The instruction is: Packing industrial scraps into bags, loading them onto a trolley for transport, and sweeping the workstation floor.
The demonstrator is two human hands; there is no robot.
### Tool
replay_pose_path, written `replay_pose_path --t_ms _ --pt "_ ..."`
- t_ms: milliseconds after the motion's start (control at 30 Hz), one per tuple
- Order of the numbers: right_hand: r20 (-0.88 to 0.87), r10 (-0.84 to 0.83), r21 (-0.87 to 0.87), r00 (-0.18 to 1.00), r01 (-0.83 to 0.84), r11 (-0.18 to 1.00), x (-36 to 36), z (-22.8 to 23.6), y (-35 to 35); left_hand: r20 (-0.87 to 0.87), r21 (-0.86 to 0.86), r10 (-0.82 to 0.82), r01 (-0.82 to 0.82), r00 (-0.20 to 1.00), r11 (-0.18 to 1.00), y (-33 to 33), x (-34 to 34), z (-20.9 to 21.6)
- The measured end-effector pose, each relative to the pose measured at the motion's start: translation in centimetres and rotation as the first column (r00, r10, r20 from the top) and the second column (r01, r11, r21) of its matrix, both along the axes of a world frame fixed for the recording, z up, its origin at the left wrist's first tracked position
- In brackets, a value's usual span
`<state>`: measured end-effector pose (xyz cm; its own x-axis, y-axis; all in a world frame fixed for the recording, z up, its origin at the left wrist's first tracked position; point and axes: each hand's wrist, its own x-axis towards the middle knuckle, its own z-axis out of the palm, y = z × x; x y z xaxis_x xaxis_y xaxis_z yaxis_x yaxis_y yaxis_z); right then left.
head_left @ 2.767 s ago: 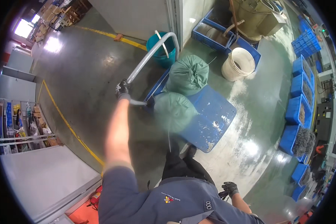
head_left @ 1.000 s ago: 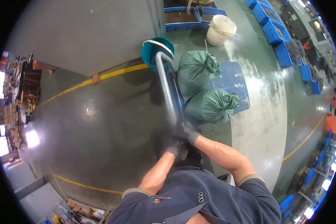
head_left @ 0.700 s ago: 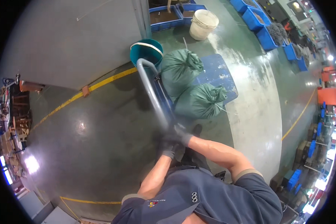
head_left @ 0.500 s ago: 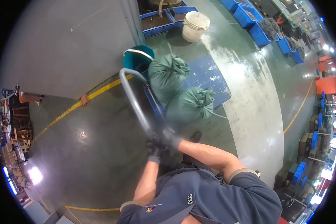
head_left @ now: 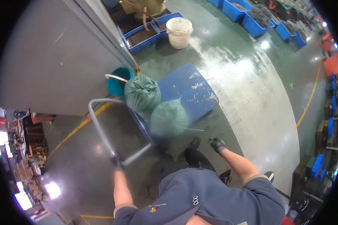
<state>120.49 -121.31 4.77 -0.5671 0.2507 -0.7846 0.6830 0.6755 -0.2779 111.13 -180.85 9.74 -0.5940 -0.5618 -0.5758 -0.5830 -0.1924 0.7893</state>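
My left hand (head_left: pixel 117 163), in a dark glove, is closed round the near corner of a grey tubular trolley handle (head_left: pixel 101 131); motion smears it a little. The handle belongs to a flat blue platform trolley (head_left: pixel 191 86) with worn, scuffed paint. Two stuffed green sacks ride on its left part: one gathered at the top (head_left: pixel 142 90), the other (head_left: pixel 169 118) nearer me and partly blurred. Off to the right, my gloved right hand (head_left: pixel 217 145) hangs free of the trolley, holding nothing, its fingers loosely bent and apart.
A teal bucket (head_left: pixel 116 87) with a white handle stands between the sacks and a grey wall (head_left: pixel 49 56). Farther off are a white bucket (head_left: pixel 179 35) and blue trays (head_left: pixel 142 43) of brown liquid. Blue bins (head_left: pixel 257 28) of grey material line the far right.
My right hand has let go of the handle and swung out to the right. My left hand has moved left with the handle, and the trolley has turned.
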Motion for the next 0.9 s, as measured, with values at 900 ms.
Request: replay_pose_path --t_ms 900 --pt "0.115 -0.018 0.004 0.993 0.018 1.000 3.9 -7.5 4.3 0.081 -0.608 -0.202 0.209 0.976 0.766 8.8 4.4 -6.9"
